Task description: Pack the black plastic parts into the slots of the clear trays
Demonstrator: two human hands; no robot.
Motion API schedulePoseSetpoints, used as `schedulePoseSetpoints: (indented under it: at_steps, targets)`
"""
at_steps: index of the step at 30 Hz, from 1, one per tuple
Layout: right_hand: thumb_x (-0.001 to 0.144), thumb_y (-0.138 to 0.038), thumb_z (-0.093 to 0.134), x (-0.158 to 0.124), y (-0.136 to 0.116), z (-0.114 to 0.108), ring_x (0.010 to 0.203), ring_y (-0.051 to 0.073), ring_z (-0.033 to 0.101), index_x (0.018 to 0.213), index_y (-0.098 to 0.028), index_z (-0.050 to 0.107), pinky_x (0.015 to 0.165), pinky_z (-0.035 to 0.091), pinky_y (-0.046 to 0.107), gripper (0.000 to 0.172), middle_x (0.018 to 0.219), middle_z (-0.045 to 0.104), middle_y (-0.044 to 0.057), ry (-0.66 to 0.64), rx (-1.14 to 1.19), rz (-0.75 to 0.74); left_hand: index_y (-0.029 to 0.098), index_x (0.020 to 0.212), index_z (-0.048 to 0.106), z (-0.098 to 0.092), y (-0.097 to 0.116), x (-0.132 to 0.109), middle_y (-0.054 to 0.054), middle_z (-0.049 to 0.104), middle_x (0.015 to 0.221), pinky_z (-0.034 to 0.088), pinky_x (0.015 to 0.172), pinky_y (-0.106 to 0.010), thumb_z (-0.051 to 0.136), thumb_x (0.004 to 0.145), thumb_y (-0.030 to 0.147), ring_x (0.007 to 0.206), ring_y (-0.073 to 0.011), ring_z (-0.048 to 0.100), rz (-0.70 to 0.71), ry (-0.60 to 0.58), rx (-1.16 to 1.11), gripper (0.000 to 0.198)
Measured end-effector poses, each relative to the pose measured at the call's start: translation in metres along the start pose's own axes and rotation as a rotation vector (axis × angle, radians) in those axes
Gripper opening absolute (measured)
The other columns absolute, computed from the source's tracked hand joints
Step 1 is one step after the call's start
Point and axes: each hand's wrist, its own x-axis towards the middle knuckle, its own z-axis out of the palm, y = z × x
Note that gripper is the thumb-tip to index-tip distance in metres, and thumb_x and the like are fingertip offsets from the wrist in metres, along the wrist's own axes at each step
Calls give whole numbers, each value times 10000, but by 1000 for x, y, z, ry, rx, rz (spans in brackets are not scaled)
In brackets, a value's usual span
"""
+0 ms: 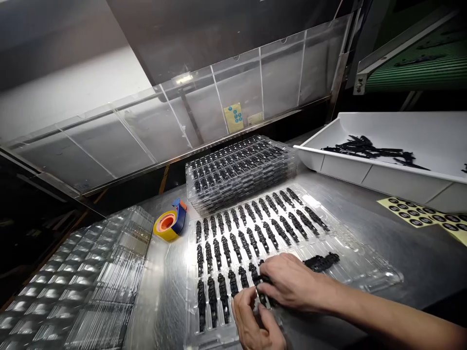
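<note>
Both hands meet over the front row of a clear plastic tray [193, 301] filled with rows of slim black plastic parts [222, 291]. My right hand [292, 282] is closed, its fingertips pinching a black plastic part [261, 297] at a slot. Curled in from the front, my left hand [253, 321] has finger and thumb closed at the near end of that same part; the fingers partly hide it. A small bunch of loose black parts [321, 262] lies on the tray's right side, just beyond my right wrist.
Behind the tray stands a stack of filled trays [241, 180]. Stacked clear trays [83, 282] are at left, beside a tape dispenser [170, 222]. To the right are a white bin [346, 167] holding black parts, a sticker sheet [419, 214] and a green conveyor [416, 75].
</note>
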Motion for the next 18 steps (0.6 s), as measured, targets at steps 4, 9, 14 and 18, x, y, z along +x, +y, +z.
schedulePoseSetpoints:
  at_steps: [4, 9, 14, 18]
  targets:
    - [844, -271, 584, 1, 15, -4, 790, 207, 606, 915, -177, 651, 671, 417, 293, 135, 863, 651, 59, 34, 101, 1, 201, 1029, 533, -3, 2, -1, -39, 552, 942, 420, 800, -288, 391, 863, 108, 869, -157, 528, -63, -57, -22, 237]
    - [797, -134, 513, 4, 25, 2, 733, 199, 589, 879, -184, 662, 648, 404, 305, 178, 861, 637, 58, 92, 3, -55, 195, 1013, 568, -3, 2, 2, -50, 556, 943, 415, 818, -303, 456, 874, 97, 899, -171, 520, 75, -110, 4, 204]
    - [872, -304, 513, -4, 41, -3, 877, 222, 585, 1074, -195, 660, 758, 436, 342, 272, 993, 642, 70, 92, 363, -4, 184, 922, 656, 2, -2, 2, -51, 545, 832, 408, 751, -301, 526, 851, 70, 815, -175, 498, 264, -210, 89, 187]
    - [923, -462, 455, -12, 52, -9, 755, 162, 539, 919, -152, 670, 684, 424, 282, 377, 872, 623, 41, 153, 810, 105, 179, 928, 676, 6, -1, 0, -72, 576, 862, 427, 761, -316, 556, 838, 105, 836, -191, 522, 272, -185, 55, 167]
